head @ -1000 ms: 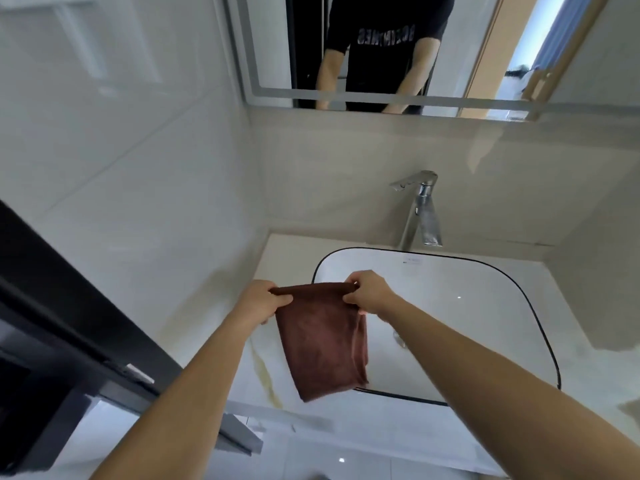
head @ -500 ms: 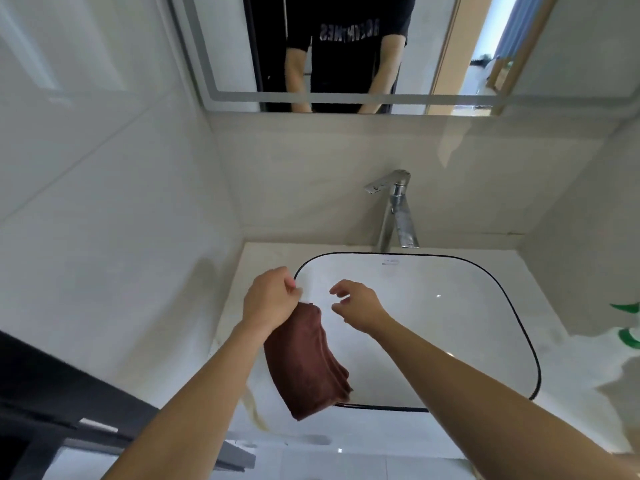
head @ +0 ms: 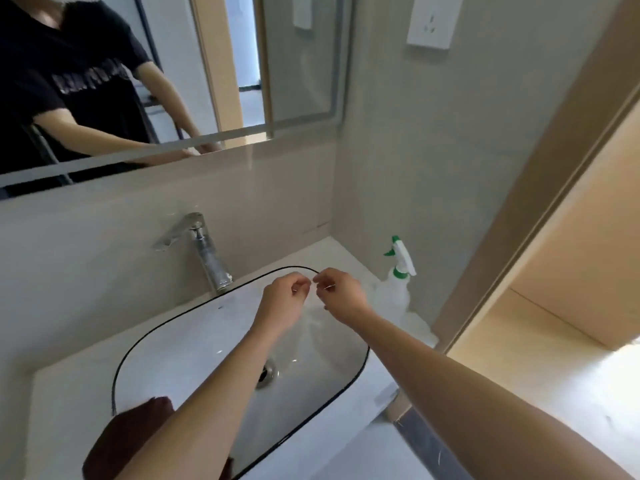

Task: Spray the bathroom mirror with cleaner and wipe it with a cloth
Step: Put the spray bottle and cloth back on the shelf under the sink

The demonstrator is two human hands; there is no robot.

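Currently both hands hover over the sink [head: 145, 348], fingertips nearly meeting; the left hand [head: 282, 304] and right hand [head: 341, 296] have loosely curled fingers and hold nothing visible. One spray bottle [head: 394, 289] stands upright on the counter's back right corner, just beside the right hand, long axis vertical, so the right hand is nearer. One brown cloth [head: 131, 438] lies at the sink's near left rim, beneath the left forearm. One mirror [head: 294, 71] hangs above the one faucet [head: 204, 251].
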